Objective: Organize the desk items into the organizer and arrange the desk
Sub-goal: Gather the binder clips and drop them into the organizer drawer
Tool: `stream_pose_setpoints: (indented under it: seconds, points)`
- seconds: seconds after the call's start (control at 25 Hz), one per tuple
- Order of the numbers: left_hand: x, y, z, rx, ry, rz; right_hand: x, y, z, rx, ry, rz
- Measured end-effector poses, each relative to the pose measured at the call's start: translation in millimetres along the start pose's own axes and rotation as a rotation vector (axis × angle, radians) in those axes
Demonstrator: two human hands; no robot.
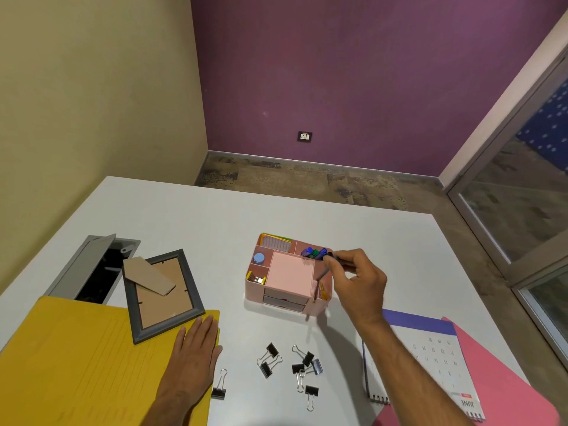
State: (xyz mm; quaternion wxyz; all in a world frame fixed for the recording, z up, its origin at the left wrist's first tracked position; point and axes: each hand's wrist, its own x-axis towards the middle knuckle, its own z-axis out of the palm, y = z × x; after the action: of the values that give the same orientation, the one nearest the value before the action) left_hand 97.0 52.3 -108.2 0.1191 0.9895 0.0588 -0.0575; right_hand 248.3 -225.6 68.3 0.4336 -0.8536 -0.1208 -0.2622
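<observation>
A pink desk organizer (255, 292) stands mid-table, with a pink note pad on top, a blue round item and small clips in its left compartments, and coloured markers (314, 253) in the back right slot. My right hand (358, 279) pinches a black marker (330, 259) over that back right slot, beside the other markers. My left hand (196, 342) rests flat on the corner of a yellow folder (76, 358). Several black binder clips (287, 364) lie loose on the white table in front of the organizer.
A grey picture frame (161, 295) lies face down, partly on the yellow folder, its brown stand flap loose. Behind it is an open cable hatch (95, 272) in the table. A June desk calendar (430, 355) lies on a pink folder (507, 379) at the right.
</observation>
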Motion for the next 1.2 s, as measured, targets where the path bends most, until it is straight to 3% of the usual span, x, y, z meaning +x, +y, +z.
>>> stream_pose_setpoints:
  seconds: [0.32, 0.52, 0.68, 0.84, 0.96, 1.04, 1.2]
  points:
    - [3, -8, 17, 0.092, 0.13, -0.019, -21, 42, 25, -0.188, -0.277, 0.143]
    - [4, -9, 19, 0.09, 0.153, -0.02, -22, 37, 26, -0.085, -0.246, 0.137]
    - [3, -9, 20, 0.096, 0.162, -0.015, -35, 33, 27, -0.134, -0.344, 0.078]
    - [3, -8, 18, 0.098, 0.161, -0.008, -51, 25, 28, -0.199, -0.211, -0.062]
    - [3, -9, 19, 0.103, 0.159, -0.01, -71, 4, 31, -0.087, -0.095, -0.106]
    - [3, -8, 20, 0.1, 0.166, -0.01, -91, -20, 37, 0.124, -0.127, 0.227]
    - [3, -8, 19, 0.101, 0.161, -0.015, -114, -40, 69, 0.717, -0.156, 1.374]
